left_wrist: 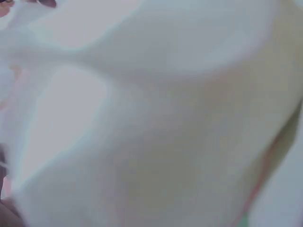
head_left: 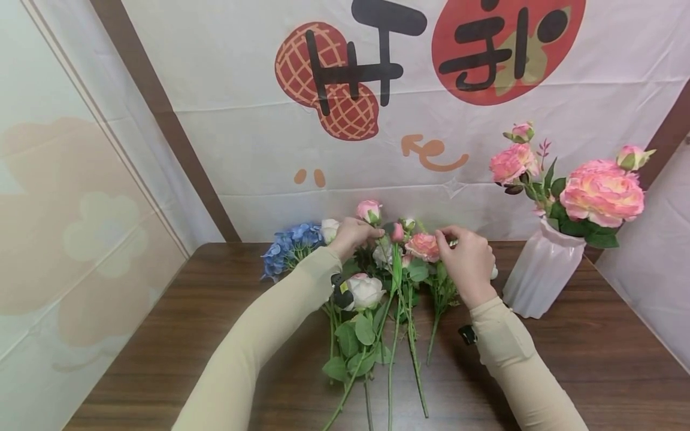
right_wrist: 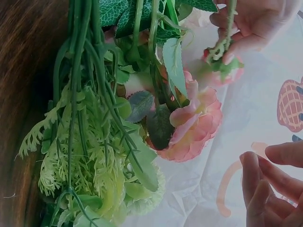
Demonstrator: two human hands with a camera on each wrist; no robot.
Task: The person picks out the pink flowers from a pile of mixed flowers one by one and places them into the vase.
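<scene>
My left hand (head_left: 353,236) reaches over the flowers at the back of the table. Its thumb and fingers pinch the stem of a pink rose (head_left: 369,211), just under the bloom. In the right wrist view, that rose (right_wrist: 226,71) hangs below the left fingers. Beside a peach-pink flower (head_left: 423,246), my right hand (head_left: 468,260) is raised with loosely bent fingers and nothing between them. Artificial flowers lie between and below the hands: a large white rose (head_left: 364,291), a small pink bud (head_left: 398,232) and green sprigs (right_wrist: 102,161). The left wrist view is mostly a pale blur.
A white vase (head_left: 544,269) with pink peonies (head_left: 604,193) stands at the back right. Blue hydrangea (head_left: 291,246) lies at the back left. Several stems extend over the brown wooden table (head_left: 215,335) toward the front. A printed cloth (head_left: 242,149) hangs behind.
</scene>
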